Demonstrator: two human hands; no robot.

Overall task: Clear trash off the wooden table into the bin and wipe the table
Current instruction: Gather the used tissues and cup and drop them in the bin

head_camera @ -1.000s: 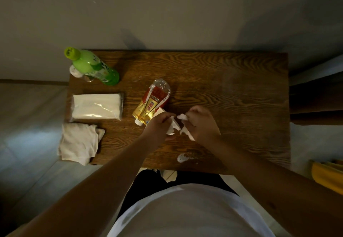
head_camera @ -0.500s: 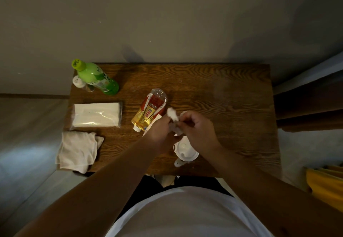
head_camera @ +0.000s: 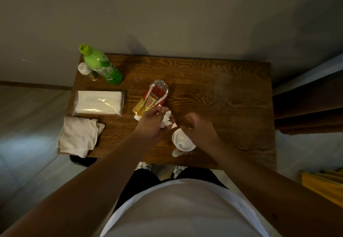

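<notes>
From the head view, I see my left hand (head_camera: 155, 125) clamped on crumpled paper scraps (head_camera: 166, 119) near the wooden table's (head_camera: 222, 95) front edge; my right hand (head_camera: 199, 131), fingers curled, reaches over the white lid (head_camera: 182, 141).

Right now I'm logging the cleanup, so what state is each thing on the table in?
green bottle: upright, capped
tea bottle: lying on its side
tissue pack: flat, closed
cloth: folded, overhanging the table's edge
white lid: flat on the table
left hand: holds crumpled paper
right hand: over the lid
</notes>
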